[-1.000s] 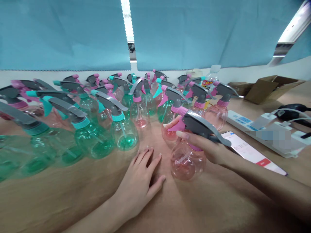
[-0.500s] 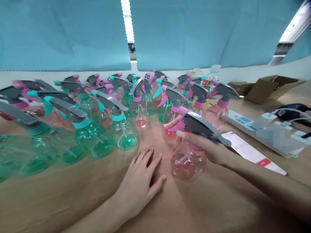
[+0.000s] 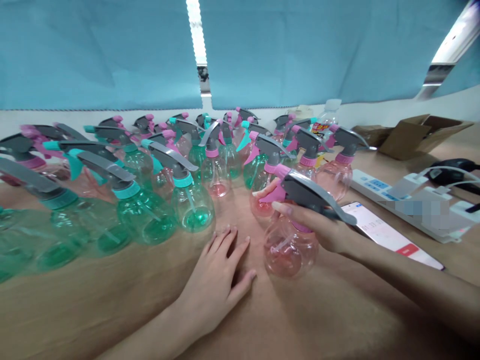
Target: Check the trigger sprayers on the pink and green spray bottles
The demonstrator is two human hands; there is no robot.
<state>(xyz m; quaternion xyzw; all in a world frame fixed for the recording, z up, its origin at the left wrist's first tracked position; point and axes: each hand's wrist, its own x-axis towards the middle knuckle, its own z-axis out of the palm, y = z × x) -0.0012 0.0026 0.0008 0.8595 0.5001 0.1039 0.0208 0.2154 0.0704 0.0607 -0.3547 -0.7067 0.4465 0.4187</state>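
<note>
My right hand is closed round the neck of a pink spray bottle, with fingers by its pink trigger. The bottle has a rounded clear pink body and a grey head with a pink nozzle; it stands on the table. Palm down on the wood lies my left hand, fingers stretched out, holding nothing. Just beyond its fingertips is a green spray bottle with a turquoise collar. Another pink spray bottle stands right behind the held one, partly hidden by my right hand.
Several more green and pink spray bottles crowd the left and back of the table. On the right are a phone with a lit timer screen, a white power strip with cables and an open cardboard box. A clear bottle stands behind.
</note>
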